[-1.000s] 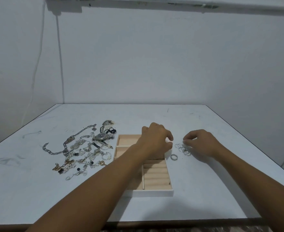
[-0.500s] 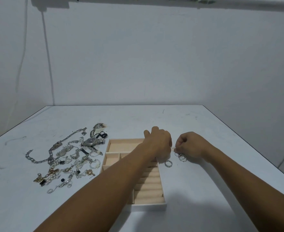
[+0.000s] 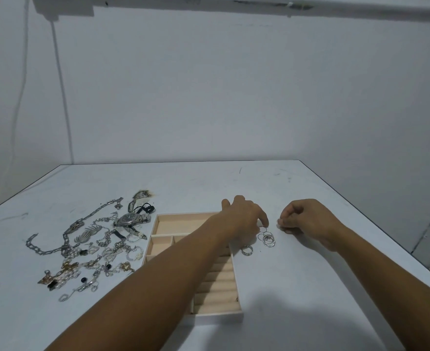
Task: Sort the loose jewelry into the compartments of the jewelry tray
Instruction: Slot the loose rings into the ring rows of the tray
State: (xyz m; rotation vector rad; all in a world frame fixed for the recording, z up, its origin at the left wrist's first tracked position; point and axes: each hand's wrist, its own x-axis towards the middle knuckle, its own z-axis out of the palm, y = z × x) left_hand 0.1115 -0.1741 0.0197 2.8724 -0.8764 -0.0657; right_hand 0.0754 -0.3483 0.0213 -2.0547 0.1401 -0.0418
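A beige jewelry tray (image 3: 216, 317) with compartments and ring rolls lies mid-table, partly under my left forearm. Loose jewelry (image 3: 89, 247) is heaped to its left: chains, earrings, a silver watch (image 3: 132, 219). Right of the tray lie a cluster of thin rings (image 3: 268, 239) and a wider ring (image 3: 246, 250). My left hand (image 3: 244, 220) reaches across the tray, its fingertips pinching a thin ring at the top of the cluster. My right hand (image 3: 307, 221) is curled, its thumb and forefinger pinched on a small ring (image 3: 279, 221) just above the table.
The white table (image 3: 310, 287) ends in a dark edge at the right, with a wall behind. A cable hangs down the wall at the left.
My right hand has drawn away to the right with a small ring pinched in it. My left hand stays at the ring cluster. The camera has shifted slightly.
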